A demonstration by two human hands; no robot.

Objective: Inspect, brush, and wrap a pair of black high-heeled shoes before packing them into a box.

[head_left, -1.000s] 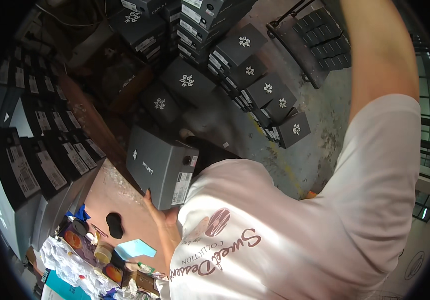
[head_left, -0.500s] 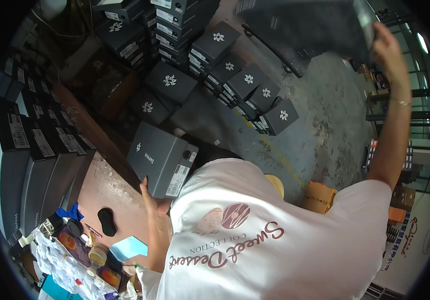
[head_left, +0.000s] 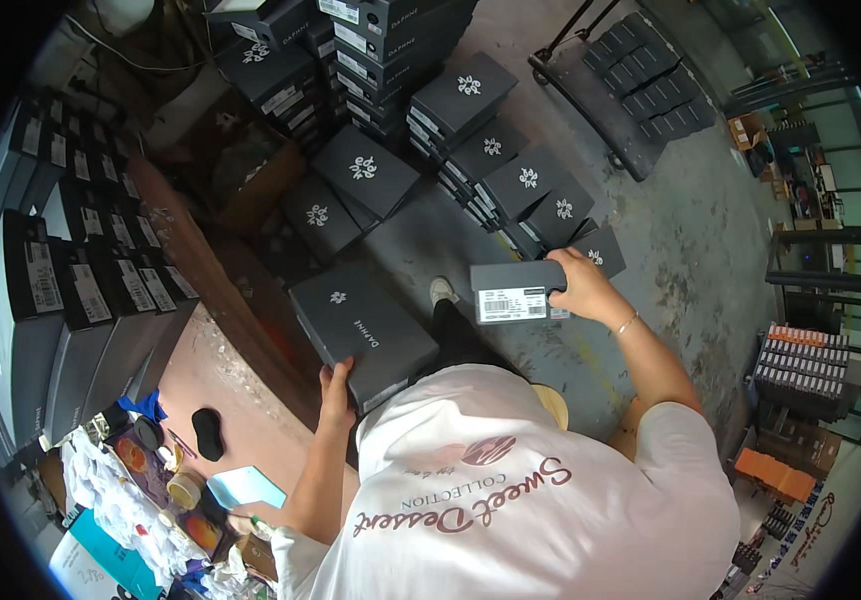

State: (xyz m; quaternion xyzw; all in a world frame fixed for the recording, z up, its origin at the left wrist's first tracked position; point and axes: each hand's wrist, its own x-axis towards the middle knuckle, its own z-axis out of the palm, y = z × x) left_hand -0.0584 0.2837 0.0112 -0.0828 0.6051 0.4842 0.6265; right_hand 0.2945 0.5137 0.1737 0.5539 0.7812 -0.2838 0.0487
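Note:
My left hand (head_left: 334, 395) grips the near side edge of a dark grey shoebox (head_left: 366, 335), fingers bent over its lid. That box is held low in front of my body, its lid facing up. To its right, my right hand (head_left: 583, 288) is closed on the end of a second dark grey shoebox (head_left: 499, 280). The thumb presses at the end face, next to a white label, and the fingers lie over the top. A gap separates the two boxes.
Stacked shoeboxes (head_left: 466, 85) stand ahead, with more on the table at left (head_left: 26, 330). The table (head_left: 251, 400) holds a black insole-shaped piece (head_left: 208, 433), a light blue sheet (head_left: 248, 487) and clutter. A black flat trolley (head_left: 641, 90) stands far right. Orange-topped boxes (head_left: 776, 475) lie at right.
My right hand has come down from the upper right with its shoebox to beside the other one. The left-hand box has turned, so its labelled end no longer shows.

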